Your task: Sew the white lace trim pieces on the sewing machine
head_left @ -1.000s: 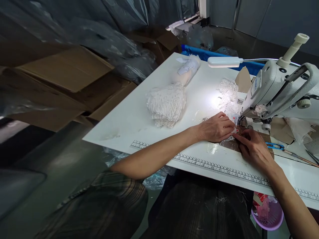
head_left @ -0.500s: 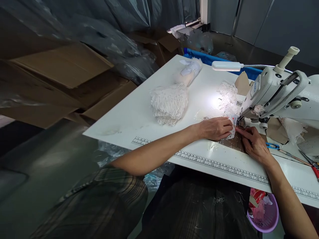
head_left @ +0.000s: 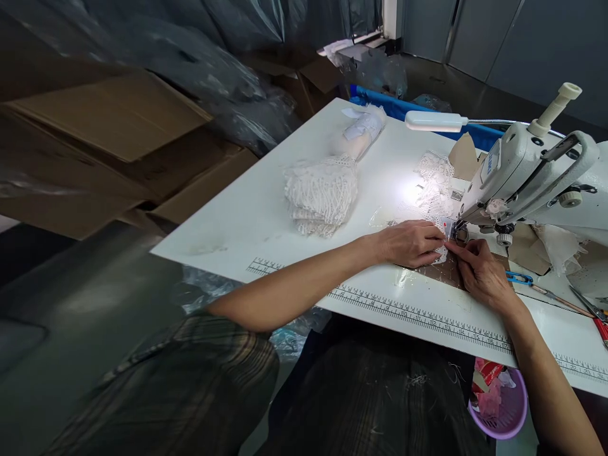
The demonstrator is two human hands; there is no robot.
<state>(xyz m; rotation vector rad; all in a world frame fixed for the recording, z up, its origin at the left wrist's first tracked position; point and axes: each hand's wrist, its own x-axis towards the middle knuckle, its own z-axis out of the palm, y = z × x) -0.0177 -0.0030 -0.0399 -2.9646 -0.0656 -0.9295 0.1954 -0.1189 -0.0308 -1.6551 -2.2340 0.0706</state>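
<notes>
My left hand (head_left: pixel 412 243) lies on a small piece of white lace (head_left: pixel 441 255) just left of the needle of a white sewing machine (head_left: pixel 536 180), its fingers pressed together on the lace. My right hand (head_left: pixel 481 271) pinches the same lace from the near side, fingertips right at the presser foot (head_left: pixel 460 235). More lace (head_left: pixel 434 180) trails behind the needle under the lamp's bright spot.
A folded stack of white lace (head_left: pixel 323 195) and a wrapped roll (head_left: pixel 357 134) lie on the white table (head_left: pixel 266 209), which has a ruler printed along its near edge. Blue-handled snips (head_left: pixel 522 278) lie right of the machine. Cardboard boxes (head_left: pixel 118 126) stand left. A purple basket (head_left: pixel 503 405) sits below.
Both hands have shifted only slightly at the needle, staying on the lace. The camera view has moved a little.
</notes>
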